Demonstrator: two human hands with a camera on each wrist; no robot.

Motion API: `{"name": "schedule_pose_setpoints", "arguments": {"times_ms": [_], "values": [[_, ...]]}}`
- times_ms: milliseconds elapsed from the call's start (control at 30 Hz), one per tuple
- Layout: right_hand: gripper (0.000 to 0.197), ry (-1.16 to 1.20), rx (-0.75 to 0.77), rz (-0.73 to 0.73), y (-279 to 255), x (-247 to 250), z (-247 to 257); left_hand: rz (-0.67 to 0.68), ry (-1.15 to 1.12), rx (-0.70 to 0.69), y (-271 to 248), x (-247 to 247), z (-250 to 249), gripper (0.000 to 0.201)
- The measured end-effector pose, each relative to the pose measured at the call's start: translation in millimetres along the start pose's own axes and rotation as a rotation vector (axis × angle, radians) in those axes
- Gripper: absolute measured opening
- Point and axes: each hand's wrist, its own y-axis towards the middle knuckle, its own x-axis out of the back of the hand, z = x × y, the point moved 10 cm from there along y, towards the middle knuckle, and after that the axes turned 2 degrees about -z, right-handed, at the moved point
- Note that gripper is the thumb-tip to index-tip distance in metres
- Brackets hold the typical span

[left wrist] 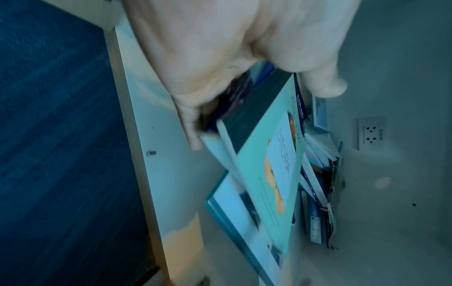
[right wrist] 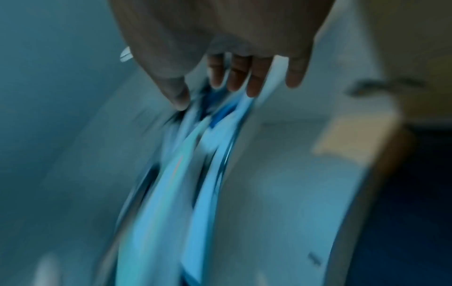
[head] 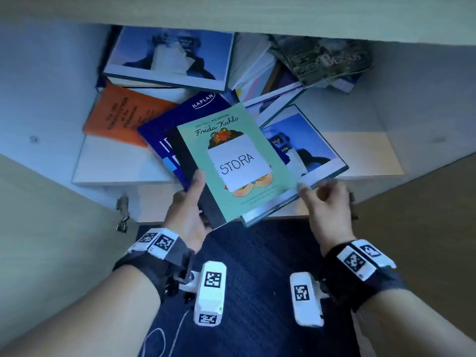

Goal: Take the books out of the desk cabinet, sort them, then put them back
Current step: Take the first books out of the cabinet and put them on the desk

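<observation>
L hand [head: 189, 215] grips green book [head: 239, 163] edge.

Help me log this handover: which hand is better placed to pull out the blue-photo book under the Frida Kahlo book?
Right. The right hand is already at the blue-photo book; the left hand grips the Frida Kahlo book.

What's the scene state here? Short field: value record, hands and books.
left hand: grips the small stack at its near left edge, thumb on top
stack top: green Frida Kahlo book, white STORA label on cover
stack beneath: dark book, then blue Kaplan book
right hand: at near edge of blue photo-cover book, fingers extended; contact unclear, wrist view blurred
still in cabinet: orange book, second photo-cover book, dark-cover book on a messy pile
cabinet shelf: doors open
</observation>
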Motion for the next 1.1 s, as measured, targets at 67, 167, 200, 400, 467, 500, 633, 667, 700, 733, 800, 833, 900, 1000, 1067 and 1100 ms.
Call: {"name": "schedule_pose_setpoints", "arguments": {"times_ms": [67,167,200,400,467,500,633,667,700,733,800,833,900,1000,1067,1100], "values": [[0.065,0.374,-0.491,0.047,-3.7,-20.2,-56.1,-0.101,-0.006,-0.021,5.0,4.3,2.3,0.076],[0.074,0.666,-0.636,0.286,-4.3,-76.0,-56.7,-0.143,0.062,-0.024,12.8,2.6,6.8,0.070],[0.073,0.737,-0.636,0.320,-5.7,-89.4,-50.0,-0.135,0.071,-0.011,15.2,2.4,8.3,0.067],[0.052,0.973,-0.716,0.319,-44.1,-100.2,-26.9,-0.099,0.077,0.003,-5.0,2.7,10.1,0.042],[0.047,0.979,-0.737,0.363,-66.7,-92.7,-20.0,-0.075,0.097,-0.004,-28.2,2.3,8.7,0.038],[0.046,0.970,-0.740,0.384,-80.9,-86.0,-14.9,-0.061,0.130,-0.005,-42.5,2.2,8.6,0.038],[0.049,0.994,-0.798,0.432,-145.9,-47.6,-1.1,-0.029,0.210,0.039,-109.1,7.6,14.4,0.042],[0.047,0.998,-0.811,0.434,-163.4,-32.3,2.2,-0.011,0.222,0.059,-130.5,5.7,15.0,0.042],[0.046,0.994,-0.816,0.434,-179.7,-14.7,6.6,0.011,0.238,0.079,-151.9,2.4,13.8,0.040],[0.046,0.987,-0.821,0.430,-197.2,4.6,11.7,0.032,0.254,0.102,-175.6,-0.8,12.9,0.038],[0.052,0.947,-0.803,0.426,-231.7,47.5,29.8,0.078,0.280,0.146,-224.8,-6.4,11.7,0.036],[0.056,0.928,-0.789,0.416,-248.9,70.8,41.2,0.107,0.291,0.173,-250.3,-9.7,12.4,0.038],[0.058,0.912,-0.769,0.404,-283.3,117.3,66.6,0.154,0.293,0.215,-306.0,-18.2,10.8,0.044],[0.060,0.901,-0.722,0.385,-323.1,185.1,110.1,0.263,0.291,0.262,-387.3,-41.2,1.9,0.043],[0.065,0.913,-0.657,0.367,-339.2,226.3,137.7,0.341,0.317,0.253,-430.3,-57.6,-8.0,0.049],[0.072,0.914,-0.630,0.346,-346.0,245.5,151.5,0.360,0.376,0.209,-443.8,-62.1,-14.4,0.059]]}}
